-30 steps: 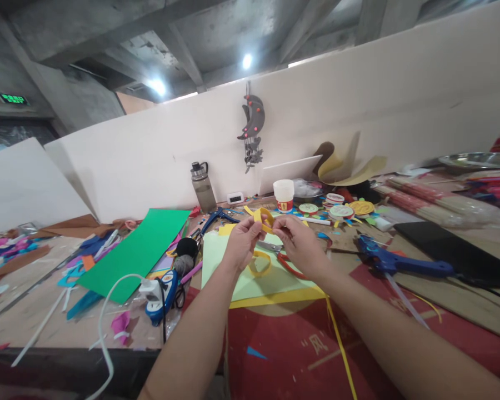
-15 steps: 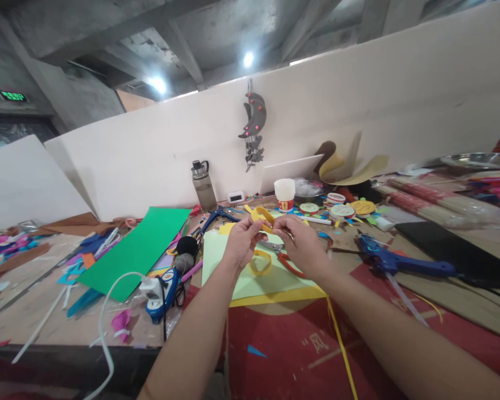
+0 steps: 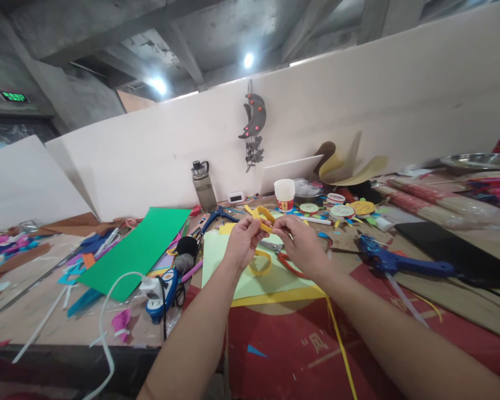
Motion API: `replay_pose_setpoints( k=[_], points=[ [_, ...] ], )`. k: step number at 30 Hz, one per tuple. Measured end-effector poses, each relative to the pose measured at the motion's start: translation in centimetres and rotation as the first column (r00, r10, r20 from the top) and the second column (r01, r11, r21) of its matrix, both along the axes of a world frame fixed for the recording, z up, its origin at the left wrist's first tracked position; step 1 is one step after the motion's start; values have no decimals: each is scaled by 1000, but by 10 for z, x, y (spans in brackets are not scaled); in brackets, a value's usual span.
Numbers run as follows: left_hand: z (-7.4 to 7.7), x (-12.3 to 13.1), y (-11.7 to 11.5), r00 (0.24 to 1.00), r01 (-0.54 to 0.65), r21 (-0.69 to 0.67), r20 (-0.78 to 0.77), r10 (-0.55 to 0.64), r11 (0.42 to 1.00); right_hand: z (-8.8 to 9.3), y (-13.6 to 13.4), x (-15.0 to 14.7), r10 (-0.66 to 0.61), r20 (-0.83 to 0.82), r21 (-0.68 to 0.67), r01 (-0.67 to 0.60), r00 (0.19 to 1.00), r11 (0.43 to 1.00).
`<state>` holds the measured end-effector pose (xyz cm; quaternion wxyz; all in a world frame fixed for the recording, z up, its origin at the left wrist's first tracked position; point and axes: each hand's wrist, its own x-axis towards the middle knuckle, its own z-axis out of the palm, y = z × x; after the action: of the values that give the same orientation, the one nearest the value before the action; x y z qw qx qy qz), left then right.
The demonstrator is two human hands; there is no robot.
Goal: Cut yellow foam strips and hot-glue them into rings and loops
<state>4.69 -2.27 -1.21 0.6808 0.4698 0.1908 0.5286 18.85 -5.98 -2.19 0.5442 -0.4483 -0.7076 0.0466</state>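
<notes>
A looped yellow strip [image 3: 265,213] is held up between my two hands, above the pale green sheets. My left hand [image 3: 242,240] pinches its left part. The fingertips of my right hand [image 3: 296,238] are closed on the loop's right side. Under my hands, a second yellow loop [image 3: 260,263] rests on the pale green sheet [image 3: 220,272], which has a yellow sheet beneath it. Scissors with red handles [image 3: 289,265] lie partly hidden behind my right hand.
A blue glue gun [image 3: 408,263] with a cord lies at right. At left are a green sheet [image 3: 137,250] and a blue-white power strip [image 3: 162,300] with a white cable. Behind stand a bottle [image 3: 204,188] and a paper cup [image 3: 284,194].
Both hands stay nearly in place, still holding the yellow strip. The strip's loop has shifted very slightly between the fingers.
</notes>
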Motion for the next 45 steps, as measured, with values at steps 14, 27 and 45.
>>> replay_pose_setpoints(
  k=[14, 27, 45],
  points=[
    [1, 2, 0, 1000, -25, -21, -13, 24, 999, -3, 4, 2, -20, -119, -65, 12, 993, 998],
    [-3, 1, 0, 973, -110, 138, -189, 135, 984, 0, 4, 3, 88, -375, -135, -148, 923, 980],
    [-1, 10, -15, 923, 88, 53, -380, -62, 995, 2, 6, 4, 97, -571, -301, -317, 815, 900]
  ],
)
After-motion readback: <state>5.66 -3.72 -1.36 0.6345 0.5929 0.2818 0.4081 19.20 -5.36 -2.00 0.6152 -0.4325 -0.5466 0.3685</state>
